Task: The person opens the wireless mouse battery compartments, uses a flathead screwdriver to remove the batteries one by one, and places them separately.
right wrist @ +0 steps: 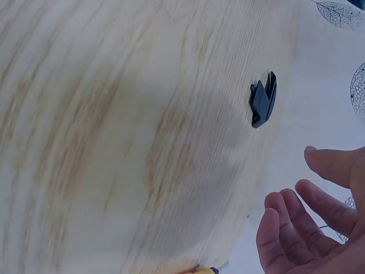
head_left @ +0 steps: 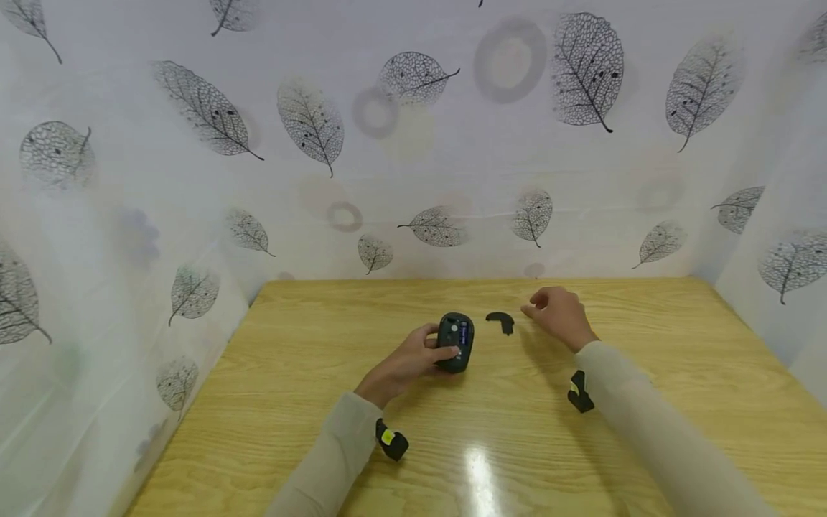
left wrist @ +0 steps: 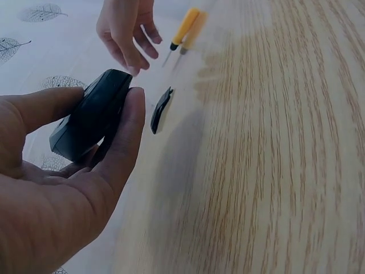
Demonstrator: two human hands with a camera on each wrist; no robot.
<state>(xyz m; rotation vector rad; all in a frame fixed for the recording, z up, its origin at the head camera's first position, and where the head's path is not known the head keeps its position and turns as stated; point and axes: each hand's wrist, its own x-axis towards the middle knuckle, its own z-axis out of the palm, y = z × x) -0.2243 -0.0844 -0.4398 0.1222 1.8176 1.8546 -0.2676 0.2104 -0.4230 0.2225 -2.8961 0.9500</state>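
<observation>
Gripped between the thumb and fingers of my left hand (head_left: 410,360) is a black computer mouse (head_left: 455,323). Its underside faces up in the head view, showing a dark blue label and a pale round spot. Seen in the left wrist view, the mouse (left wrist: 91,117) is tilted edge-on. A small curved black plastic piece, like a cover (head_left: 501,320), lies on the table just right of the mouse. My right hand (head_left: 561,316) hovers to the right of that piece, holding nothing. Its fingers are loosely bent and apart from the thumb in the right wrist view.
A screwdriver (left wrist: 185,29) with a yellow handle lies on the table beyond the right hand in the left wrist view. The wooden table (head_left: 310,316) ends at a leaf-patterned curtain (head_left: 439,165) behind and at the sides. Both wrists wear small black camera mounts.
</observation>
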